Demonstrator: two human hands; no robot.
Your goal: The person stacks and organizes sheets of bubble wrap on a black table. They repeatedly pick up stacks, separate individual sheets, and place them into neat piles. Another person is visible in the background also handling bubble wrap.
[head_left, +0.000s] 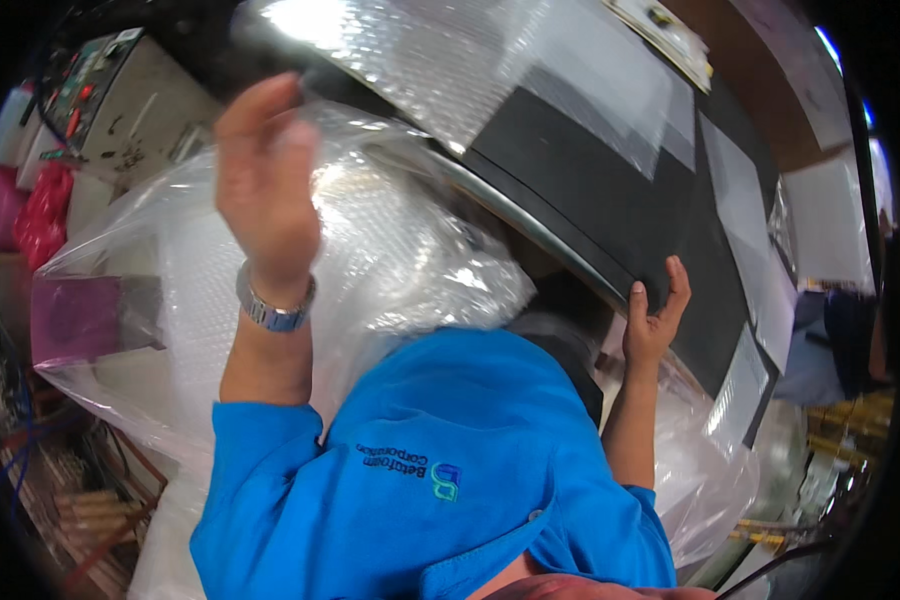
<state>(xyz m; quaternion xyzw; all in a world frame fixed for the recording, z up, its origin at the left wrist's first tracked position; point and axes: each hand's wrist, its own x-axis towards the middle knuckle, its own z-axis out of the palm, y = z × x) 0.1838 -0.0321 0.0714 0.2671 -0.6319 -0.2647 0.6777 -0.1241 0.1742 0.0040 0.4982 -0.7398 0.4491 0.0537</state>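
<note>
My left hand (270, 190), with a metal-banded watch (276, 308) at the wrist, is raised over a large clear plastic bag (205, 300) filled with bubble wrap. Its fingers are loosely bent and a little blurred, and no object shows in them. At the near edge of the black table surface (580, 210), my right hand (656, 325) rests with its fingers apart, holding nothing. Sheets of bubble wrap (440, 60) lie over the far left part of the table. Beside them, a thin translucent sheet (610, 90) overlaps the black surface.
More pale translucent sheets (745, 215) lie along the table's right side. A cardboard-brown panel (775, 85) stands behind. To the left are a grey cabinet (145, 110) with small items on top, a red plastic bag (45, 215) and a purple block (75, 320).
</note>
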